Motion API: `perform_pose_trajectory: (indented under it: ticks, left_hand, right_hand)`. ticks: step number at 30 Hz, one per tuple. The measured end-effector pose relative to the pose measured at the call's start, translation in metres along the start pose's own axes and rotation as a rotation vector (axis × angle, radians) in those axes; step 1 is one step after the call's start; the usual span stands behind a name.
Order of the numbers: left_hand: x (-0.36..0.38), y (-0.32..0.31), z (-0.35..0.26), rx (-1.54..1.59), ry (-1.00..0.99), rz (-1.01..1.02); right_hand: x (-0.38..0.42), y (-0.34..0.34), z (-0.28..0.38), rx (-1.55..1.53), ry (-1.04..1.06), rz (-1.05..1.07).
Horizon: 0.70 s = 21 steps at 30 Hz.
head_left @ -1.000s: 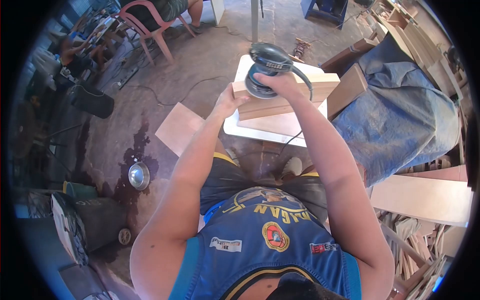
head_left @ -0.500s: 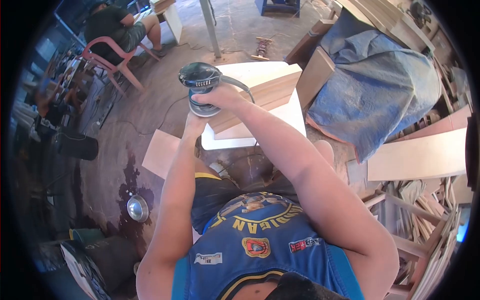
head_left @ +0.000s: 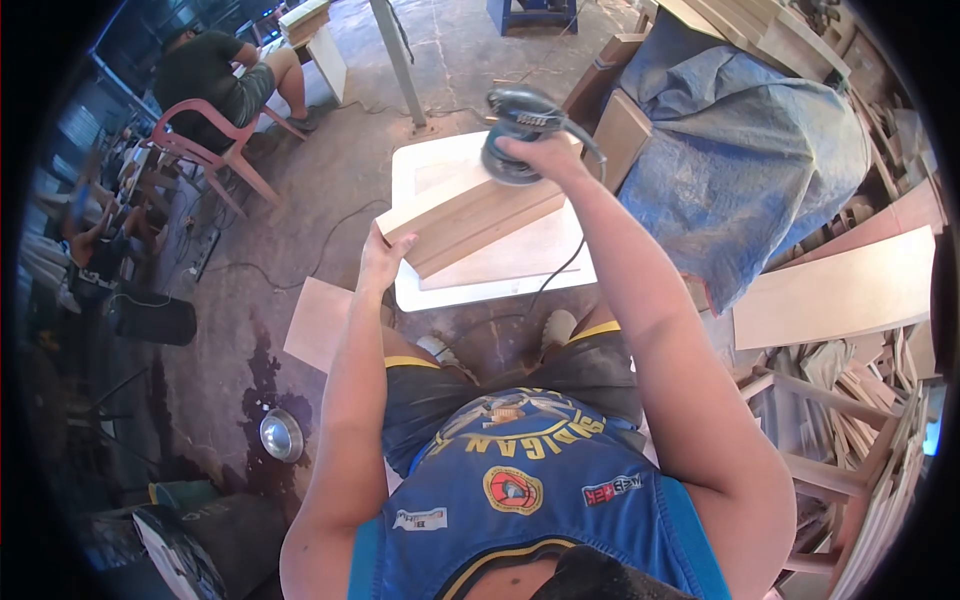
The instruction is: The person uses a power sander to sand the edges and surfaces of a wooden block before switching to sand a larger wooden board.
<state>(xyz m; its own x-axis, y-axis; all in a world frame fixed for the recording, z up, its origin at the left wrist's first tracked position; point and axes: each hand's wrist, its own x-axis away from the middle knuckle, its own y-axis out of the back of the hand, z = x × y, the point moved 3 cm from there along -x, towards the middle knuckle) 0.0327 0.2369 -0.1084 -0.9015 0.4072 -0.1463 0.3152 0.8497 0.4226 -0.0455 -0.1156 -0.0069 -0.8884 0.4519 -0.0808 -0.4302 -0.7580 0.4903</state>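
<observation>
My right hand (head_left: 548, 155) grips a dark power sander (head_left: 515, 135), which rests on the far right part of a thick wooden block (head_left: 480, 222). A cord trails from the sander's right side. My left hand (head_left: 385, 254) holds the block's near left end, with the thumb on its side face. Beneath the block lie a thin wooden board (head_left: 530, 256) and a white tabletop (head_left: 408, 180).
A person (head_left: 205, 75) sits on a pink chair (head_left: 240, 160) at the upper left. A blue tarp (head_left: 740, 160) covers a pile on the right. A metal bowl (head_left: 281, 436) and a wooden sheet (head_left: 318, 322) lie on the floor at the left.
The sander and my right hand have moved right along the block, away from its left end. My left hand, hidden in part behind the sander before, now shows at that end.
</observation>
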Motion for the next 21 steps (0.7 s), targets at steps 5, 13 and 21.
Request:
perform_pose_trajectory:
  ticks: [5,13,21]
  left_hand:
    - [0.003,0.001,-0.011,-0.007,0.046,-0.001]
    - [0.009,0.002,-0.025,0.025,0.060,0.031]
    - [-0.011,0.028,-0.020,-0.071,0.013,0.303]
  right_hand:
    - [-0.020,0.035,-0.028,-0.252,0.145,-0.114]
    - [-0.009,0.060,-0.018,-0.206,0.089,-0.192]
    - [-0.016,0.003,-0.021,-0.027,0.071,-0.013]
